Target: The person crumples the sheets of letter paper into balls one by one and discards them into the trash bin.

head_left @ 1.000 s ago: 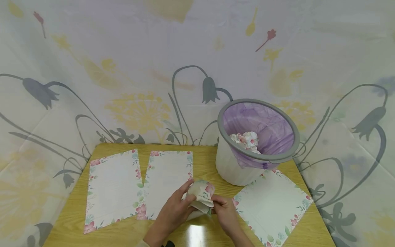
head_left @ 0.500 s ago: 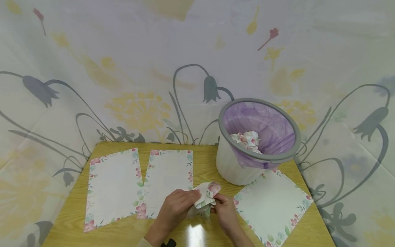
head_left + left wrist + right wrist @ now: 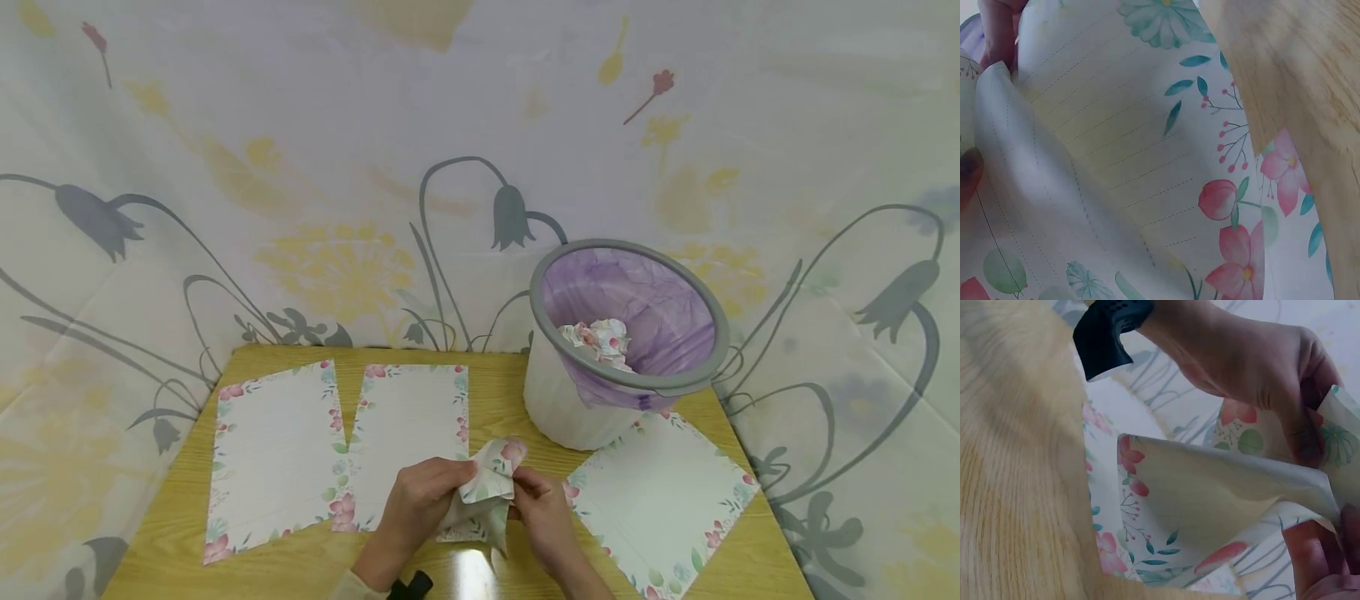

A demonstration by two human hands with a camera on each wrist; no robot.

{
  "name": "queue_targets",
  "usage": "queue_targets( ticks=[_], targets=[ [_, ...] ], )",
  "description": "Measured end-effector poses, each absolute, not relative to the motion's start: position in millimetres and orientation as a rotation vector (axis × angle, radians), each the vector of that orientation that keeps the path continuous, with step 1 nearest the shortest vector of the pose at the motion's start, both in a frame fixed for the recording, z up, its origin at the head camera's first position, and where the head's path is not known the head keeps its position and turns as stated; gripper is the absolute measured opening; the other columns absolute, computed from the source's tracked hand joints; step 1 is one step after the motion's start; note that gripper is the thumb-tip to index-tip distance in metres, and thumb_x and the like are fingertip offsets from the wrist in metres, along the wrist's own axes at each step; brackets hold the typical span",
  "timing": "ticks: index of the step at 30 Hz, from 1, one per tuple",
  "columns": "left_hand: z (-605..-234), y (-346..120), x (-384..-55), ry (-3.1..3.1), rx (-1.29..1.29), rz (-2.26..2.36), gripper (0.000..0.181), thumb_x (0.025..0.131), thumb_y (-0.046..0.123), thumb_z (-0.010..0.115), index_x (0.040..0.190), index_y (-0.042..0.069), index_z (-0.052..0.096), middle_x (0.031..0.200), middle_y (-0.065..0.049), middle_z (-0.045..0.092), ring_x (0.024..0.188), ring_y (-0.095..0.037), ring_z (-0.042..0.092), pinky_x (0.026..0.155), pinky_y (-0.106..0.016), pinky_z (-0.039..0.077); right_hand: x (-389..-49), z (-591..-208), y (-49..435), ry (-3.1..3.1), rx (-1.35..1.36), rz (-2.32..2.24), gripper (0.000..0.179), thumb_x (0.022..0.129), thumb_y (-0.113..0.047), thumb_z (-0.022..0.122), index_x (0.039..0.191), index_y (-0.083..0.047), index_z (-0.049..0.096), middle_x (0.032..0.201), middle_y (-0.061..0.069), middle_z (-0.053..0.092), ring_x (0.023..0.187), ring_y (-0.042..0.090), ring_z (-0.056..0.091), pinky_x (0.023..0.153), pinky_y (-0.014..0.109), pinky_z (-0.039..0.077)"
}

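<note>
Between my two hands is a partly folded sheet of flower-bordered writing paper (image 3: 487, 487), its lower part hanging loose. My left hand (image 3: 422, 504) grips its left side, thumb on top. On the right edge, my right hand (image 3: 542, 510) pinches the paper between thumb and fingers. The left wrist view shows dotted lines and pink blossoms on the sheet (image 3: 1129, 156) close up. In the right wrist view the paper (image 3: 1204, 506) bends into a fold, the left hand (image 3: 1247, 369) above it and fingertips of the right hand (image 3: 1322, 556) at its edge.
Two flat flower-bordered sheets, a left one (image 3: 273, 462) and a middle one (image 3: 408, 442), lie on the wooden table (image 3: 172, 517). A third sheet (image 3: 663, 500) lies at the right. Behind it, a white bin (image 3: 570, 412) with a purple liner (image 3: 660, 292) holds crumpled paper (image 3: 600, 340).
The bunched paper has partly opened out, with a flap now hanging below the hands. My left hand has shifted slightly left; the right stays close to its place. Bin and flat sheets are unchanged.
</note>
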State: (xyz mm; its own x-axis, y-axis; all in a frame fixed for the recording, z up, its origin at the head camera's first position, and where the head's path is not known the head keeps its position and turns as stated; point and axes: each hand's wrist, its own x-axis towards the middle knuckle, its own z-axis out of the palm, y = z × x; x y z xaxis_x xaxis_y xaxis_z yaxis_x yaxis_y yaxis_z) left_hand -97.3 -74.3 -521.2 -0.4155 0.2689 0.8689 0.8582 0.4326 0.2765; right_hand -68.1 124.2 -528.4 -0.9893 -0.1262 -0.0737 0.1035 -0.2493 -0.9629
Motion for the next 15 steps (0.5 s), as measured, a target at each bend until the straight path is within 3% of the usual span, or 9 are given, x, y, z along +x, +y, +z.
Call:
queue_targets(
  ticks=[6, 11, 15],
  targets=[
    [-520, -79, -99, -1.918, -0.891, -0.982, 0.031, 0.103, 0.019, 0.055, 0.087, 0.008, 0.079, 0.089, -0.004, 0.076, 0.075, -0.015, 0.071, 0.072, -0.023, 0.058, -67, -523, 127, 1.895, -0.054, -2.311, 0.038, 0.097, 0.001, 0.059, 0.129, 0.019, 0.052, 0.114, 0.007, 0.070, 0.095, 0.013, 0.068, 0.074, 0.029, 0.058],
    [-518, -78, -100, -1.896, -0.894, -0.912, 0.030, 0.104, 0.015, 0.055, 0.086, 0.008, 0.079, 0.090, -0.005, 0.075, 0.075, -0.017, 0.071, 0.070, -0.023, 0.058, -65, -517, 130, 1.800, -0.228, -2.354, 0.043, 0.101, 0.000, 0.050, 0.134, 0.025, 0.040, 0.129, 0.016, 0.060, 0.105, 0.016, 0.065, 0.080, 0.034, 0.058],
    [-516, -75, -100, -1.862, -0.940, -0.837, 0.030, 0.103, 0.009, 0.055, 0.086, 0.006, 0.079, 0.093, -0.006, 0.074, 0.077, -0.018, 0.071, 0.069, -0.024, 0.058, -64, -511, 126, 1.811, -0.179, -2.361, 0.045, 0.098, -0.002, 0.058, 0.134, 0.022, 0.044, 0.131, 0.026, 0.057, 0.104, 0.019, 0.067, 0.078, 0.034, 0.059]
  ],
)
